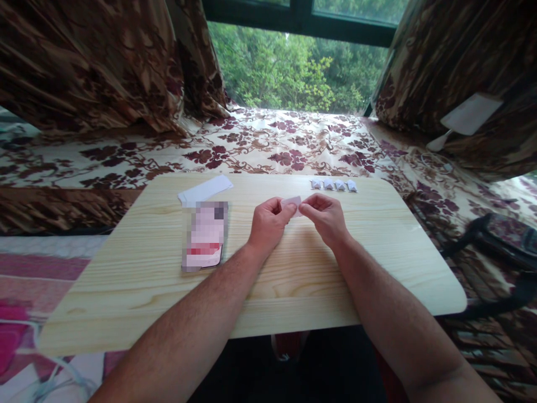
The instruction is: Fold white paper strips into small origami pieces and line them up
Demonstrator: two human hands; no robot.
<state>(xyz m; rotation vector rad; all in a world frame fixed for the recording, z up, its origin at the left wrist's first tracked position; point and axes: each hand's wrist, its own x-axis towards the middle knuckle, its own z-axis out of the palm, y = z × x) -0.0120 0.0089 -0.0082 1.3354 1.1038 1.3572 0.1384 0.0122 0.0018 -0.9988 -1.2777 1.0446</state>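
Observation:
Between my two hands, above the middle of the wooden table (293, 280), is a small piece of white paper (292, 201). My left hand (269, 223) pinches it from the left, thumb on its face. The fingertips of my right hand (325, 215) are closed at its right edge. Several small folded white paper pieces (334, 184) with raised peaks stand in a row just beyond my right hand. To the left, white paper strips (205, 191) lie in a loose stack near the far edge.
A phone (205, 235), partly pixelated, lies left of my forearm. Beyond the table is a ledge with flowered cloth (289, 143) under a window. A white lamp (472, 115) stands at the right, and a dark chair (503, 240) is beside the table's right edge.

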